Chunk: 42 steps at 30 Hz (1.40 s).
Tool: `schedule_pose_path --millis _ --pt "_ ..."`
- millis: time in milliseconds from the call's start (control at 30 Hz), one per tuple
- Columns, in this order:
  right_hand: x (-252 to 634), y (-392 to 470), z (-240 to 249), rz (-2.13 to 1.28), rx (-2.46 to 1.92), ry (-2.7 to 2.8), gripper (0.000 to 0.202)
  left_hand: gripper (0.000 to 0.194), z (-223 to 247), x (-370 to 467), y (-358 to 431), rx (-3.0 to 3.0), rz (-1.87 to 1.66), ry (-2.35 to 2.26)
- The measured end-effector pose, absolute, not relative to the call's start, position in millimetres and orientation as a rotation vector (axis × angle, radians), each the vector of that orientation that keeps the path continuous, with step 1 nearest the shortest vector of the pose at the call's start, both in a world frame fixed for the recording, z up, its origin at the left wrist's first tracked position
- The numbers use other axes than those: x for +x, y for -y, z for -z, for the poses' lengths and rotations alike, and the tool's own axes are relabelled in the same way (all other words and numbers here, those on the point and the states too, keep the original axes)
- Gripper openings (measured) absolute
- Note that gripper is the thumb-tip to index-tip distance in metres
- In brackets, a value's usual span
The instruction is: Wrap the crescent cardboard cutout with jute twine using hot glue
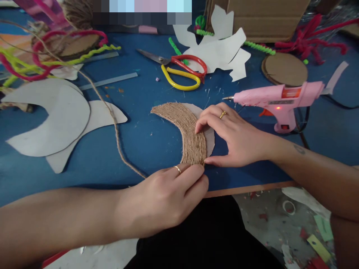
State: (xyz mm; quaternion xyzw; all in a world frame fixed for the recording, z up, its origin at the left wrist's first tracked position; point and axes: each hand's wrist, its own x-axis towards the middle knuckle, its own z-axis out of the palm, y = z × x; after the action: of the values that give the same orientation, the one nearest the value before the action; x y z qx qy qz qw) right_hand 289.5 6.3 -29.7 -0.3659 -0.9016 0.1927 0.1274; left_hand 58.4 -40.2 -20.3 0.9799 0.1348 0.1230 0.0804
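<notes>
A crescent of pale card (210,130) lies near the table's front edge, its inner part covered by rows of brown jute twine (190,130). My left hand (168,194) is closed in a pinch at the crescent's lower end, hiding that tip. A loose strand of twine (119,145) runs from the upper left into this hand. My right hand (235,134) rests over the crescent's right side, thumb and fingers apart. Its index fingertip touches the twine rows, and its thumb tip is at their outer edge.
A pink hot glue gun (280,99) with a lit red light lies right, nozzle pointing left. Scissors (174,69) lie behind the crescent. White card crescents (64,119), glue sticks (112,80), cut white card (215,52), a cardboard disc (286,69) and pipe cleaners (303,41) surround the work.
</notes>
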Motion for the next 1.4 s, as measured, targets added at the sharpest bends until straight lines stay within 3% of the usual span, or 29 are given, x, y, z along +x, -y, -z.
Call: schedule_pose_path --millis 400,533,600,1400 --pt "289.8 -5.7 30.2 -0.579 -1.092 2.607 0.054 0.020 22.3 58.3 40.9 2.949 -0.358 -0.406" --pt "292.3 -9.4 30.1 -0.712 -1.087 2.570 0.024 0.022 22.5 58.4 41.0 2.944 -0.348 -0.394" --pt "292.1 -10.1 30.1 -0.714 -1.108 2.553 0.018 0.022 22.2 58.5 41.4 2.944 -0.359 -0.405" --pt "287.8 -6.9 32.9 -0.565 -1.111 2.617 0.019 0.024 24.2 57.4 43.5 2.942 -0.296 -0.412"
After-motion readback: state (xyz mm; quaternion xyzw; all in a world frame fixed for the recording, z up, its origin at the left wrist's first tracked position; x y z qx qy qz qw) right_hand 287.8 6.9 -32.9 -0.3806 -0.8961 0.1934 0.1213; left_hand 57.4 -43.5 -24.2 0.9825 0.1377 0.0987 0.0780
